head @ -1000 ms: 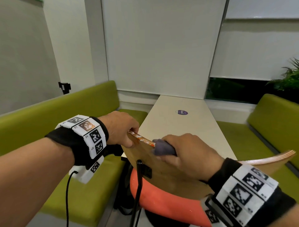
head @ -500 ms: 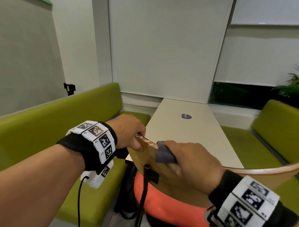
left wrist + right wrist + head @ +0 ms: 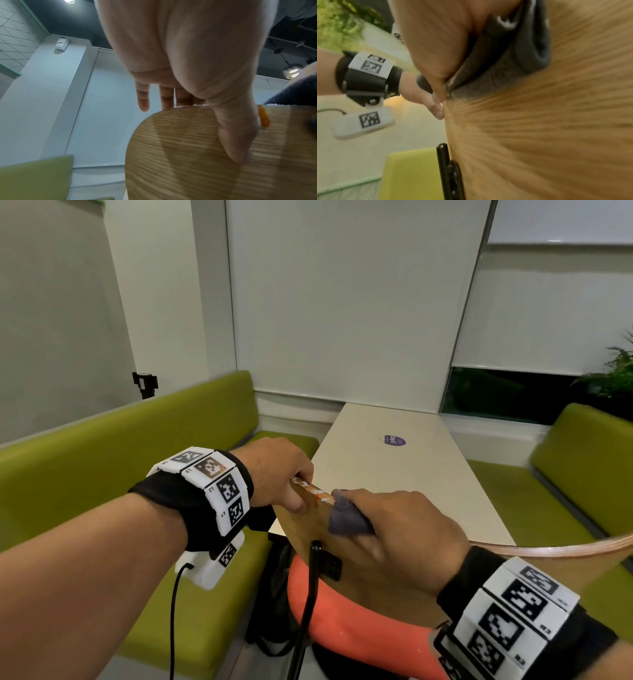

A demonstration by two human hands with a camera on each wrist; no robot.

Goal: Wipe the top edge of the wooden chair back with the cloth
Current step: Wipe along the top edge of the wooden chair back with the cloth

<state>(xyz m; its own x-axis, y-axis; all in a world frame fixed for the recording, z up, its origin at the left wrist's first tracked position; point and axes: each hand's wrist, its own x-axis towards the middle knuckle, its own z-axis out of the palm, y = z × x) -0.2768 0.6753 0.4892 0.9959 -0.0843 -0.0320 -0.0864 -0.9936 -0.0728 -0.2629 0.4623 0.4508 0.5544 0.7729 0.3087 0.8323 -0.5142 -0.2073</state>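
The wooden chair back (image 3: 308,529) curves across the lower middle of the head view, its top edge (image 3: 313,490) smeared with white and orange stains. My left hand (image 3: 274,477) grips the left end of that edge, thumb (image 3: 236,135) down the near face and fingers (image 3: 143,97) over the far side. My right hand (image 3: 394,529) holds a folded grey cloth (image 3: 344,517) wrapped over the edge, just right of the stained stretch. In the right wrist view the cloth (image 3: 513,56) lies pressed against the wood (image 3: 556,135) under my thumb.
An orange seat (image 3: 359,631) and a black frame tube (image 3: 308,594) sit below the chair back. A white table (image 3: 394,474) with a purple sticker (image 3: 393,440) stands beyond it. Green benches (image 3: 120,446) flank both sides; a plant (image 3: 613,378) is at far right.
My right hand has slid the cloth slightly left along the top edge, closer to my left hand. The head camera shifted a little; the left hand keeps its grip.
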